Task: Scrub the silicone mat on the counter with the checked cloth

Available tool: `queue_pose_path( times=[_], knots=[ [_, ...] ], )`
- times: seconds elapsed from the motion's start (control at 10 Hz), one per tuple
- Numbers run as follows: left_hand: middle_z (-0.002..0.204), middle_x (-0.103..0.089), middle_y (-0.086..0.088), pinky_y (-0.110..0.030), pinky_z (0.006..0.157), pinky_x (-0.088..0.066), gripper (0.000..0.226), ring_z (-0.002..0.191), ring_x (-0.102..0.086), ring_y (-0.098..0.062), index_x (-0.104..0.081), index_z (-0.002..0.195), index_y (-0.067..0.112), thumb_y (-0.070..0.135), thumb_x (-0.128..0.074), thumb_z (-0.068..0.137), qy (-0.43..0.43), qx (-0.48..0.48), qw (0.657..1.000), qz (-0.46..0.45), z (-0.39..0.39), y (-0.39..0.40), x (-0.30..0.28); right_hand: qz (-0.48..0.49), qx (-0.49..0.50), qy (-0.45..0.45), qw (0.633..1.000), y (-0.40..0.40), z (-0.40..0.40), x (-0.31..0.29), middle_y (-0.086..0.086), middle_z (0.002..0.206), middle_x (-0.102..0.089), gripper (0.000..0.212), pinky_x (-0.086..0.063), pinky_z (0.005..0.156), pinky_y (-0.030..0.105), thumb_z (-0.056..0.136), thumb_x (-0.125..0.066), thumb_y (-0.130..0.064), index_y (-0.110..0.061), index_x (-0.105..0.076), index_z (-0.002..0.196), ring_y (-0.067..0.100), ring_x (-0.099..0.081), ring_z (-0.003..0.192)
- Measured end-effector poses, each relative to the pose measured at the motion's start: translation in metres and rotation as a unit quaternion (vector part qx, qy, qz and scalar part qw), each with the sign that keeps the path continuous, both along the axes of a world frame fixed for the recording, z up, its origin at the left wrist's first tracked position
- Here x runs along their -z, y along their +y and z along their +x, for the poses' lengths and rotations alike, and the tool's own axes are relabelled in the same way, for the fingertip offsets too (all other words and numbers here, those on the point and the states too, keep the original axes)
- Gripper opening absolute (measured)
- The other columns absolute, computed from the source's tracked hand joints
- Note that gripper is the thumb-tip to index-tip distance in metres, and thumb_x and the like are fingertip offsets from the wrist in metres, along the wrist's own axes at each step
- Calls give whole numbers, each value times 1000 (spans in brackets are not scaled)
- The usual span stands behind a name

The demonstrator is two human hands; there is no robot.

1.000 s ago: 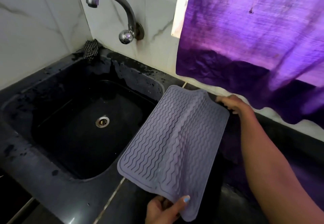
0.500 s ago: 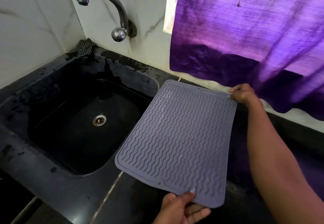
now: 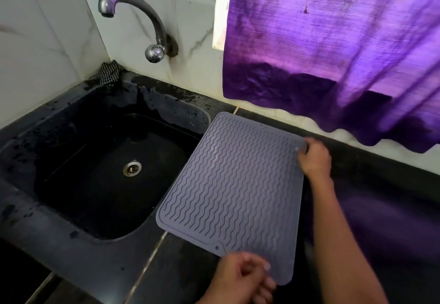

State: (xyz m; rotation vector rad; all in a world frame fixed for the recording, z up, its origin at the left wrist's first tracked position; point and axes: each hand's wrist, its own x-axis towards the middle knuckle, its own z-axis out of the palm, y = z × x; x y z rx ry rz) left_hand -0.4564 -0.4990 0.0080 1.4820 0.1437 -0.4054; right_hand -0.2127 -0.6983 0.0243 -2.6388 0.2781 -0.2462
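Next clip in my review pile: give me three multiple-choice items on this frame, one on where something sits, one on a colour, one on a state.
1. Where is the checked cloth?
A. back corner behind the sink
B. on the mat
C. in a hand

2. What colour is the curtain?
A. green
B. purple
C. white

3. How is the silicone mat held?
A. left hand only
B. untouched
C. both hands at opposite edges

Answers: 1 A, it is tucked against the tiles; 2 B, purple cloth hangs at the window; 3 C, the right hand and left hand grip it.

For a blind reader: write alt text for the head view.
Both hands hold a grey silicone mat by opposite corners on a black counter beside a sink. A checked cloth sits in the sink's far corner, under the tap.
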Motion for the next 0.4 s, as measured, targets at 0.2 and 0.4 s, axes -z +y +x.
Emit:
queue_pose_path(
  times=[0.2,0.4],
  knots=[
    [151,-28,0,-22,113,-6,55,141,-21,-12,-28,142,20,45,-25,93,-307,62,807,501,47,27,10,-51,-54,44,996,36,-119,35,6,141,-44,43,-33,105,43,94,-47,-36,-15,-45,133,23,-39,132],
    [129,-55,-20,-48,96,-45,63,117,-56,-34,-57,121,6,43,-27,80,-264,94,745,606,64,22,34,-47,-22,39,998,36,-159,34,9,154,-27,78,-18,116,41,89,-10,-60,-10,-31,145,23,-23,144]
  ],
)
